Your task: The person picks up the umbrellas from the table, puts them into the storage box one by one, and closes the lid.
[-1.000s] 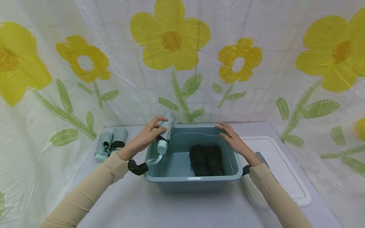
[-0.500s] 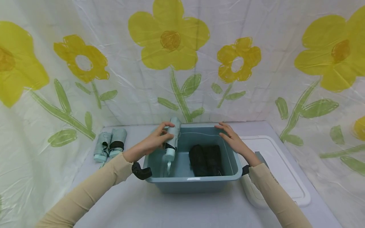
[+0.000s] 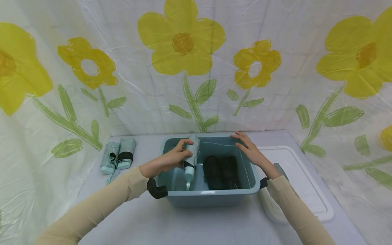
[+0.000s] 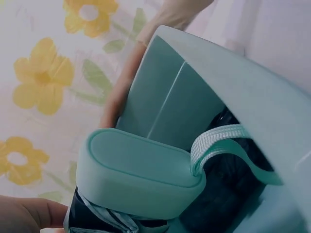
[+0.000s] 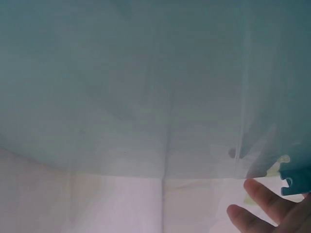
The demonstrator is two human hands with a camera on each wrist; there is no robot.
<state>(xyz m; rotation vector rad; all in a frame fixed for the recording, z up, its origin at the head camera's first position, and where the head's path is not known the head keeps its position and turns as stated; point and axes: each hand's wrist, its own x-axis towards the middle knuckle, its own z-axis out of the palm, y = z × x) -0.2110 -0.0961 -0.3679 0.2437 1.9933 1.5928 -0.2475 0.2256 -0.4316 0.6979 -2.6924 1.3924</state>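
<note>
My left hand point(image 3: 176, 157) grips a folded pale mint umbrella point(image 3: 193, 151) by its side, thumb and fingers around the fabric. The umbrella is lowered into the left part of a blue-grey plastic bin point(image 3: 211, 193), its handle end towards me. In the left wrist view the flat mint handle point(image 4: 146, 158) and its strap point(image 4: 218, 141) show large. Two black folded umbrellas point(image 3: 212, 172) lie side by side in the bin's right part. My right hand point(image 3: 249, 149) is at the bin's right rim with fingers extended; the right wrist view shows its fingers point(image 5: 267, 201) beside the bin wall.
Two more mint folded umbrellas point(image 3: 126, 153) lie together on the white table left of the bin. A white lid point(image 3: 301, 183) lies on the table to the right, partly under my right forearm. A flower-printed curtain point(image 3: 128, 112) hangs behind.
My left hand has moved right and down with the mint umbrella, from above the bin's left rim to inside the bin. The right hand stays at the rim.
</note>
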